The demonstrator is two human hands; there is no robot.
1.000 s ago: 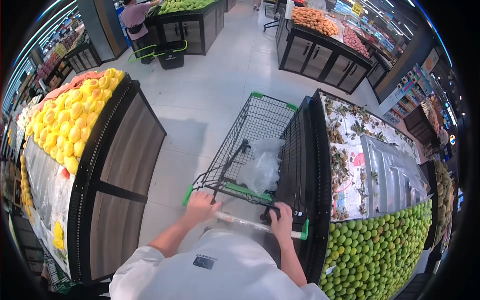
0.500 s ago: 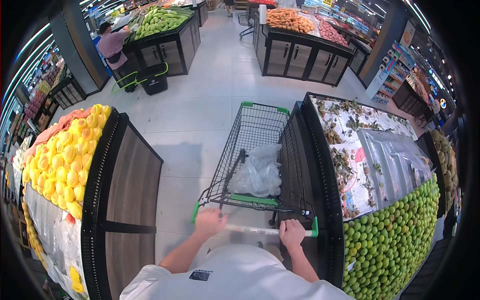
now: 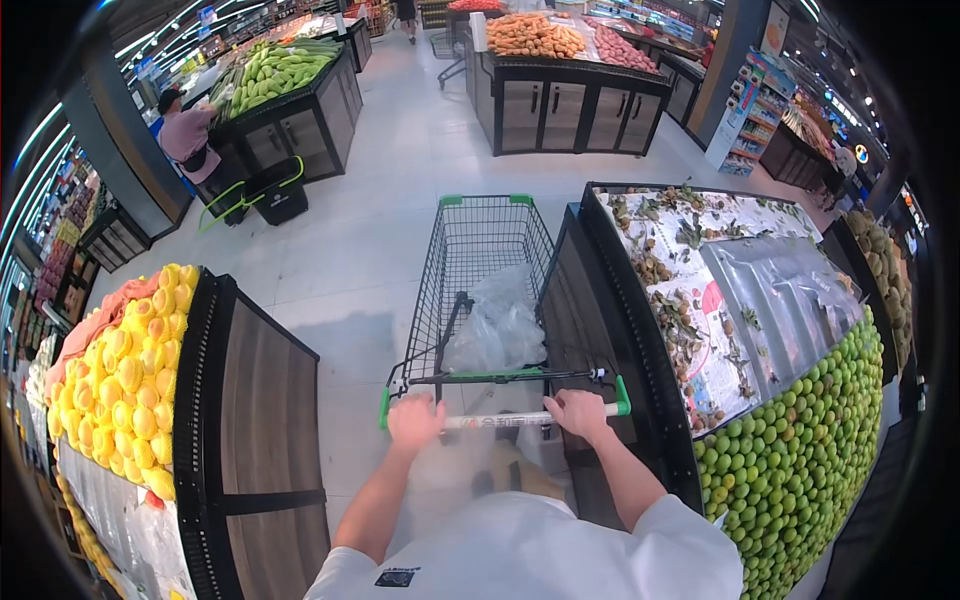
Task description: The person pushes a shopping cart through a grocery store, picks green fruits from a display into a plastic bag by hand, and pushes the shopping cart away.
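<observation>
A wire shopping cart (image 3: 430,290) with green corner pieces stands in front of me. Its white handle bar (image 3: 490,421) runs between two green end caps. My left hand (image 3: 416,420) is wrapped round the bar near the left cap. Toward the right end, my right hand (image 3: 580,412) grips the same bar. Inside the basket lies a bunched clear plastic bag (image 3: 500,322); whether it holds anything I cannot tell.
Close on the right is a stand with green round fruit (image 3: 790,460) and leafy brown fruit (image 3: 650,265). Yellow-netted fruit (image 3: 130,370) fills the left stand. Ahead are a carrot stand (image 3: 580,105), a black basket (image 3: 277,192) and a person in pink (image 3: 187,138).
The cart now points more straight ahead, its front swung left in view. My arms reach farther forward on the handle. The left stand sits lower in view.
</observation>
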